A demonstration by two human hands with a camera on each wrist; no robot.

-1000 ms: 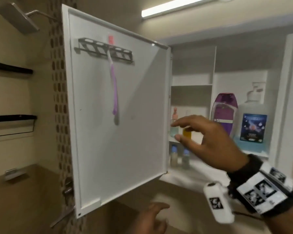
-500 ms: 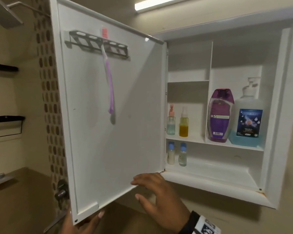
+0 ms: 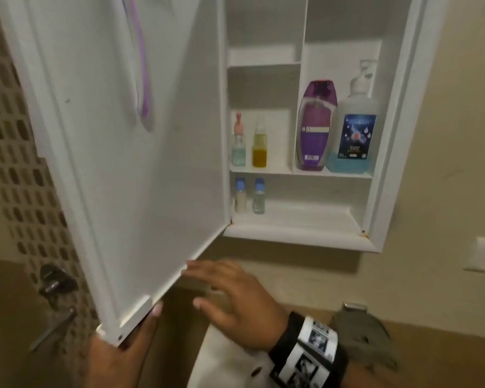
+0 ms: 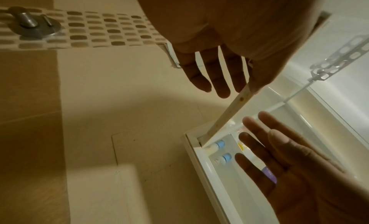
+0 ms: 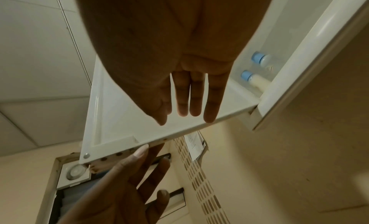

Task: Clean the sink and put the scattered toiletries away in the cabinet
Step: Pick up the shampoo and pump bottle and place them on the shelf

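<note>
White laminate cabinet door (image 3: 140, 163), frame left, hangs open: light, stiff, slick-faced; best held at bottom edge. Left hand (image 3: 123, 351) grip supports lower corner w/ straight fingers; right hand (image 3: 235, 301) grip flat, empty, beside edge.

Dim warm light, brighter inside the white cabinet (image 3: 398, 135); soft motion blur, wide-angle bending at edges.

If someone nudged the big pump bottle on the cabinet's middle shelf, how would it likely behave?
The pump bottle holds blue liquid only near its base, so it is probably light and slides easily. Its wide base suggests it resists tipping. It appears to touch the purple bottle, which a leftward push may shift.
</note>
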